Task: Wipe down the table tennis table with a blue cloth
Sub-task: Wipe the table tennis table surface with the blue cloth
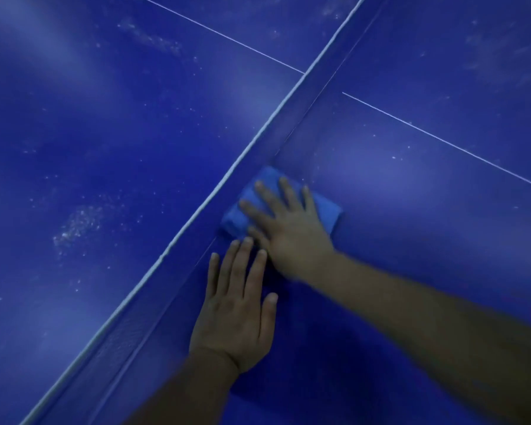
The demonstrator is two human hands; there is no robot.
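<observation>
A: We log the folded blue cloth lying flat on the dark blue table tennis desk, near side, pushed right up against the foot of the blue mesh net w/ white top band.

B: Grip state, rt hand?

A: Released. Fingers straight & spread, palm pressing down on the cloth; nothing curled round it. Forearm comes in from lower right, a bit blurred.

B: Lt hand?

A: Also released, flat on the desk beside the net, fingertips just beside the rt hand's thumb side.

B: Surface?

A: Pale dusty specks across the far half; thin white centre line crosses under the net.
</observation>
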